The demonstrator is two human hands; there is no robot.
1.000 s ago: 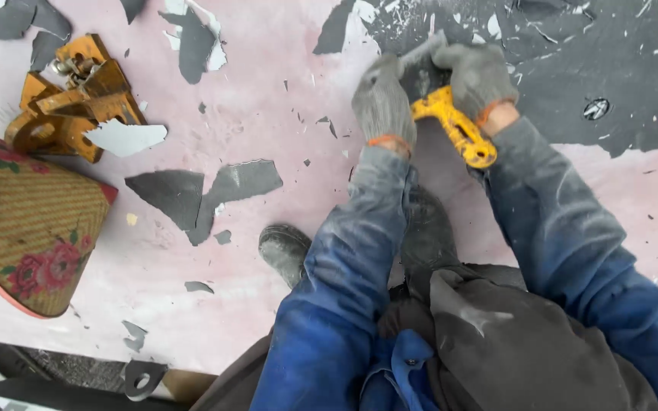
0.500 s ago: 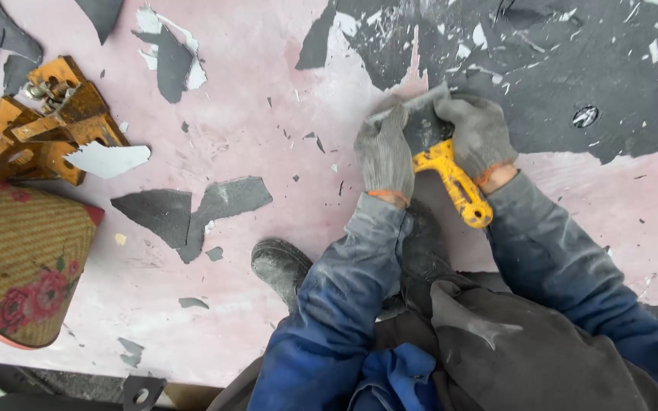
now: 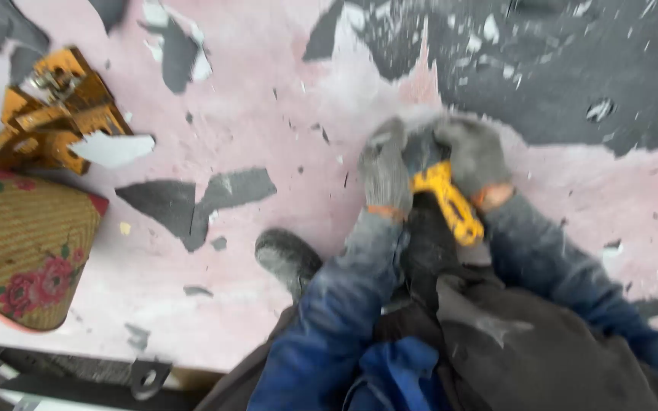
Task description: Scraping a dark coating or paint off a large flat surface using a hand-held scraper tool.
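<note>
Both hands pushed forward, left hand (image 3: 384,169) and right hand (image 3: 475,155) gripping yellow scraper (image 3: 451,202), pink floor (image 3: 268,114).

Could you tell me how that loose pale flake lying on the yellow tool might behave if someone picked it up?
The pale flake looks thin and flat, so probably light. Its jagged edges suggest it is brittle and may snap. It merely rests on the yellow tool, so a nudge would likely slide it off.

Pale pink floor (image 3: 268,114) with the coating flaked off in patches; a big bare dark grey area (image 3: 573,68) at upper right, speckled with pale chips; smaller grey patches (image 3: 192,202) at centre left; woven mat with red flowers (image 3: 24,259) at left edge; yellow tools (image 3: 47,114) upper left; flat, even light.
</note>
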